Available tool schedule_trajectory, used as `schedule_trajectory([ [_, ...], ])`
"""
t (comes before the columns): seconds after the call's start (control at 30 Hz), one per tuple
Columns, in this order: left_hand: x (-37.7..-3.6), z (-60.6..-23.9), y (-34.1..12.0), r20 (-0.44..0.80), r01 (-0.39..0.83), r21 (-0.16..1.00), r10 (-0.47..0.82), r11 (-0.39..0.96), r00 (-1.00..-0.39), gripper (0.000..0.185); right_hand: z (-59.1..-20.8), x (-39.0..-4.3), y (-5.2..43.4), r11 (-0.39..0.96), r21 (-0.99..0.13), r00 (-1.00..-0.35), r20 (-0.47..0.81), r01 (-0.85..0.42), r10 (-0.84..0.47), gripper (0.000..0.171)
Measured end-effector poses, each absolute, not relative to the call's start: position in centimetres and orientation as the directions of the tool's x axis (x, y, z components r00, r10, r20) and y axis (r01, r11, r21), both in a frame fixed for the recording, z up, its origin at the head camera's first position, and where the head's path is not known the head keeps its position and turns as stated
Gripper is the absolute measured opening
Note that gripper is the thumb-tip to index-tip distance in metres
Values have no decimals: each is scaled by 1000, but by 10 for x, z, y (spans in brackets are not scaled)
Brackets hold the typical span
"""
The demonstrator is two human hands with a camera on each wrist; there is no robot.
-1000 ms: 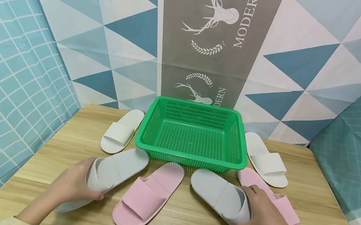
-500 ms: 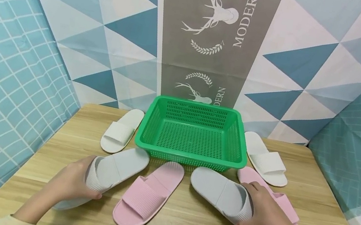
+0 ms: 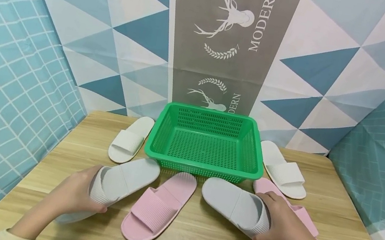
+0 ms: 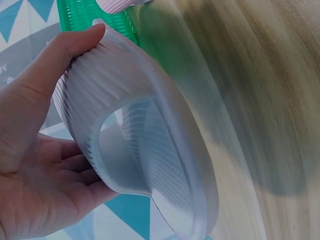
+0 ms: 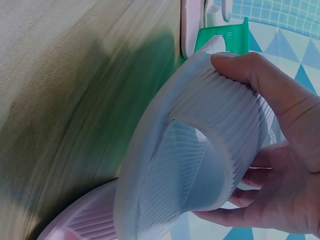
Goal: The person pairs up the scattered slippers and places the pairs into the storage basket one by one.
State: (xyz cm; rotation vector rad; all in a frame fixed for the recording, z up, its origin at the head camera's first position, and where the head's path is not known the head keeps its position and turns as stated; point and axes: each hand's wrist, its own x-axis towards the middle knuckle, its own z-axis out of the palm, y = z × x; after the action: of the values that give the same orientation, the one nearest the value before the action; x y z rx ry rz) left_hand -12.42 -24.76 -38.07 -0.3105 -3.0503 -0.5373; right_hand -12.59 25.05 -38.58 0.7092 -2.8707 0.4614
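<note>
My left hand [image 3: 77, 190] grips a grey slipper [image 3: 117, 181] across its ribbed strap; in the left wrist view the thumb lies on one side of the strap and the fingers curl at the other. Likewise my right hand [image 3: 282, 224] holds the matching grey slipper [image 3: 223, 197] by its strap [image 5: 215, 110]. Both toes point inward toward the basket's front. Between them a pink slipper [image 3: 158, 210] lies on the table. Its mate, another pink slipper [image 3: 304, 215], is partly hidden behind my right hand and the grey slipper.
A green plastic basket [image 3: 203, 167] with slotted sides stands at the back middle with nothing in it. One white slipper [image 3: 129, 139] lies at its left, another white slipper [image 3: 283, 169] at its right. Patterned cloth backdrops [image 3: 145, 14] rise behind the wooden table [image 3: 195, 239].
Both hands keep their hold on the grey slippers, which have shifted only slightly. The right slipper's heel has risen a little in the head view. Basket and other slippers stay in place.
</note>
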Motion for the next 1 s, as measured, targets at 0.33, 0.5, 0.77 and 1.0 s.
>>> schedule_trajectory([
  [0.33, -117, -378, -249, 81, 207, 343, 191, 916, -978, 108, -382, -127, 249, 827, -263, -866, 202, -497, -457, 91],
  [0.5, -112, -377, -250, 81, 210, 346, 194, 914, -978, 109, -384, -125, 248, 828, -270, -870, 191, -491, -454, 94],
  [0.77, -113, -374, -249, 86, 228, 350, 211, 908, -974, 109, -381, -126, 248, 818, -257, -856, 203, -515, -475, 96],
  [1.0, -118, -371, -243, 95, 245, 358, 226, 901, -970, 108, -377, -128, 248, 807, -261, -848, 199, -530, -492, 97],
])
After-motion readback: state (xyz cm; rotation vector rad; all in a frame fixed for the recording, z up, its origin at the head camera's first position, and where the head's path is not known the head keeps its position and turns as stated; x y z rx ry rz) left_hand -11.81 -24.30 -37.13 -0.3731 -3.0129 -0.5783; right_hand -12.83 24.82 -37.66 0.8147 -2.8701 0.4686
